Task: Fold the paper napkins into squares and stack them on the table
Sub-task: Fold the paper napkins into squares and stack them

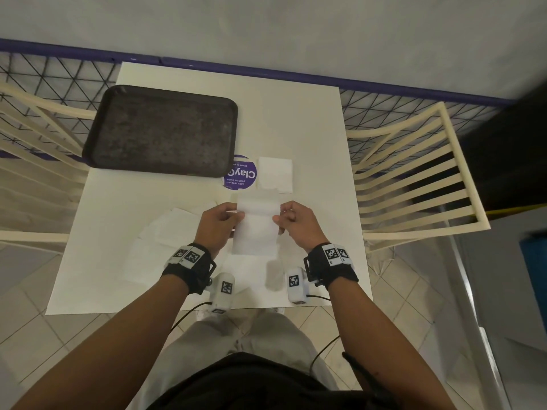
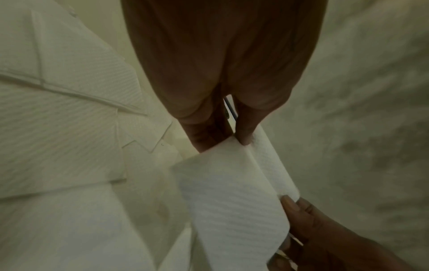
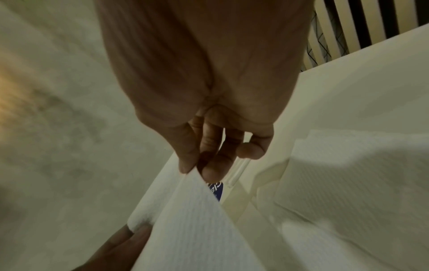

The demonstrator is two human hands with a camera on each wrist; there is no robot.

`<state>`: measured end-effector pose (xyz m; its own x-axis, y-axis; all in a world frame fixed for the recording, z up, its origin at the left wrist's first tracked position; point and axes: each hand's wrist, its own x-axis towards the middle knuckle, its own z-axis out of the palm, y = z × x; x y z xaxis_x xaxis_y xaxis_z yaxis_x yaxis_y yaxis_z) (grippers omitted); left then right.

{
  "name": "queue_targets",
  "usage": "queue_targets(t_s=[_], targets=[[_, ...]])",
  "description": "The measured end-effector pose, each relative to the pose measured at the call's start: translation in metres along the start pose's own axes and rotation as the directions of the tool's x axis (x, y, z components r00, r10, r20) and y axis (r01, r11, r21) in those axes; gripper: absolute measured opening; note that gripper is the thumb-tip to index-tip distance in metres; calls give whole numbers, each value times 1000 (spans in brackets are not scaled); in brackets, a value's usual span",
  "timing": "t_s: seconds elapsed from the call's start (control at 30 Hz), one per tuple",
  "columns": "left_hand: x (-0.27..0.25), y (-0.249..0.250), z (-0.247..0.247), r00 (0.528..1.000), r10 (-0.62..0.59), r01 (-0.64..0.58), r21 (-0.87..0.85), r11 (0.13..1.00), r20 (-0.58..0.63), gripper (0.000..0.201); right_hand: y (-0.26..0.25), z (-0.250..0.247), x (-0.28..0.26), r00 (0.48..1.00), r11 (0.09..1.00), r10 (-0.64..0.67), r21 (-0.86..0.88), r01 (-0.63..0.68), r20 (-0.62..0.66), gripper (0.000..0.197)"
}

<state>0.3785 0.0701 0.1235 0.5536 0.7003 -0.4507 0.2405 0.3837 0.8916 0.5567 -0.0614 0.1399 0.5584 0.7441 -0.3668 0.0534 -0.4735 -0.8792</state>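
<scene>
Head view shows the left hand (image 1: pixel 217 223) and right hand (image 1: pixel 296 221) pinching a half-folded napkin (image 1: pixel 257 223) above the table (image 1: pixel 310 128); uneven pulling could skew the crease or tear it.

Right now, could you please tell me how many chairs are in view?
2: one chair stands at the table's left side, the other chair at its right side; none seems hidden.

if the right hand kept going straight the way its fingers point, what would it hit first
Probably the left hand: the right hand points leftward across the napkin both are pinching. Depth is unclear.
</scene>
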Motion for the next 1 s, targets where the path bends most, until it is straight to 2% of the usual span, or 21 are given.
queue_targets(t_s=[0.07, 0.2, 0.37, 0.5, 0.63, 0.7, 0.9, 1.0], targets=[[0, 0, -1, 1000, -8, 8, 5, 1000, 7, 13, -3, -1, -2, 1000, 999, -19, 28, 19, 5, 9], [-2, 1, -1, 1000, -10, 11, -26, 1000, 19, 15, -5, -1, -3, 1000, 997, -27, 76, 27, 4, 21], [-2, 2, -1, 999, -23, 24, -23, 999, 26, 31, -6, 1, -2, 996, 989, 80, 124, -76, -25, 31], [-4, 7, 0, 999, -32, 33, -31, 999, 36, 39, -11, 2, -2, 992, 967, 127, 226, -118, -24, 29], [0, 6, -2, 999, -37, 38, -51, 998, 18, 28, -12, 4, -1, 995, 982, 96, 165, -89, -32, 24], [5, 1, -4, 1000, -21, 21, -7, 1000, -15, 18, -10, 4, 0, 997, 989, 66, 136, -60, -42, 25], [11, -4, -2, 999, -25, 29, 105, 994, -41, 9, -8, 7, 3, 999, 997, 40, 73, -38, -32, 23], [8, 0, -1, 1000, 3, -2, 174, 985, -9, 9, -10, 13, 5, 1000, 995, -17, -94, 18, 14, 16]])
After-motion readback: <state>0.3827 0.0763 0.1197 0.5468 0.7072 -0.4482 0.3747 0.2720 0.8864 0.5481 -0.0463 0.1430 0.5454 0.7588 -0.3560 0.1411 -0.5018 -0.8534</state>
